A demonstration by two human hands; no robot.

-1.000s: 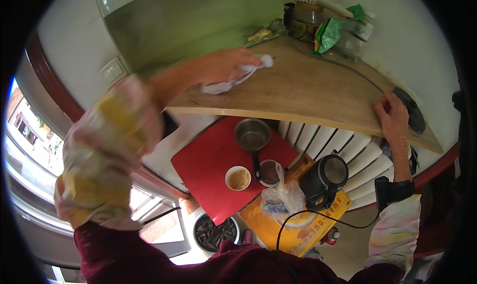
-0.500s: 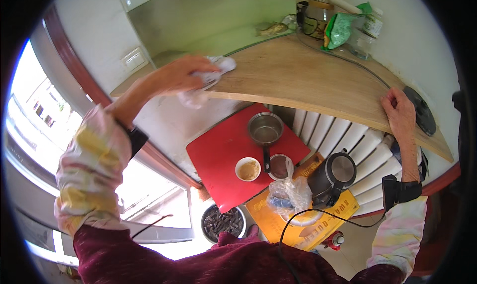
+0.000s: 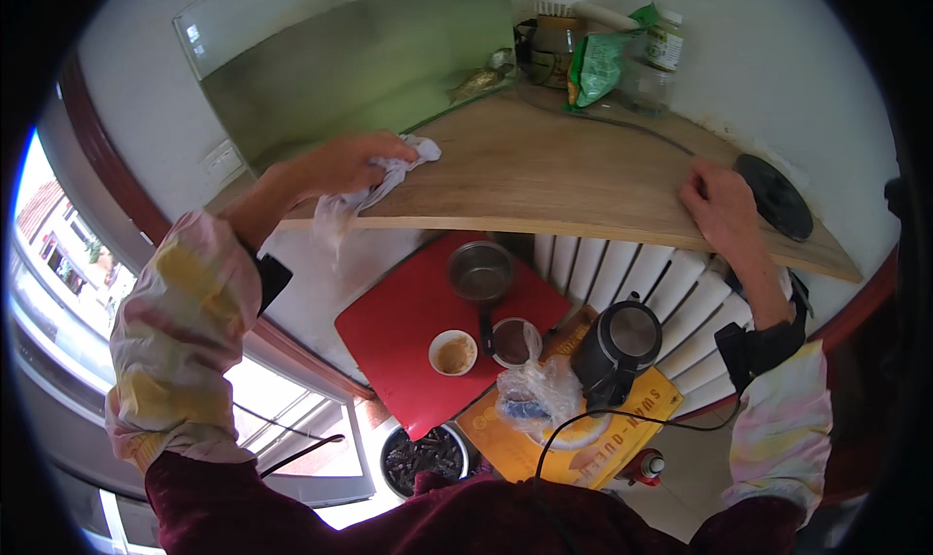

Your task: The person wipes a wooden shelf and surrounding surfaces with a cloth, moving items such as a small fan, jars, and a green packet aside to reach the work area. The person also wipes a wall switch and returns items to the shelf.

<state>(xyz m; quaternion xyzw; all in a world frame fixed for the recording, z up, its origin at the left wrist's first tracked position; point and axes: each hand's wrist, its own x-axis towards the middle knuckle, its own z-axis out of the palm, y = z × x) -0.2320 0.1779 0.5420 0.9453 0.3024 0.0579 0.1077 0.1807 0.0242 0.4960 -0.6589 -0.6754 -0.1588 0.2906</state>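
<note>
My left hand [image 3: 367,158] is closed on a crumpled white cloth [image 3: 397,178], pressed to the left part of a wooden shelf [image 3: 564,171]. One end of that cloth hangs over the shelf's front edge. Behind it stands a glass tank [image 3: 340,79] of greenish water. Near the shelf's right end rests my right hand [image 3: 721,205], its fingers curled in with nothing visible in them. A round black disc [image 3: 775,195] lies just right of this hand, and a grey cable [image 3: 612,122] runs along the shelf behind it.
A green packet [image 3: 597,67] and jars crowd the shelf's back corner. Below, a red board [image 3: 398,312] carries a small pot [image 3: 481,271] and a cup [image 3: 453,353]. A dark kettle [image 3: 617,351] and plastic bag [image 3: 539,390] stand by a white radiator [image 3: 622,268].
My left hand has slid slightly rightward along the shelf with the cloth, whose loose end hangs differently. My right hand stays beside the black disc. The whole view has shifted.
</note>
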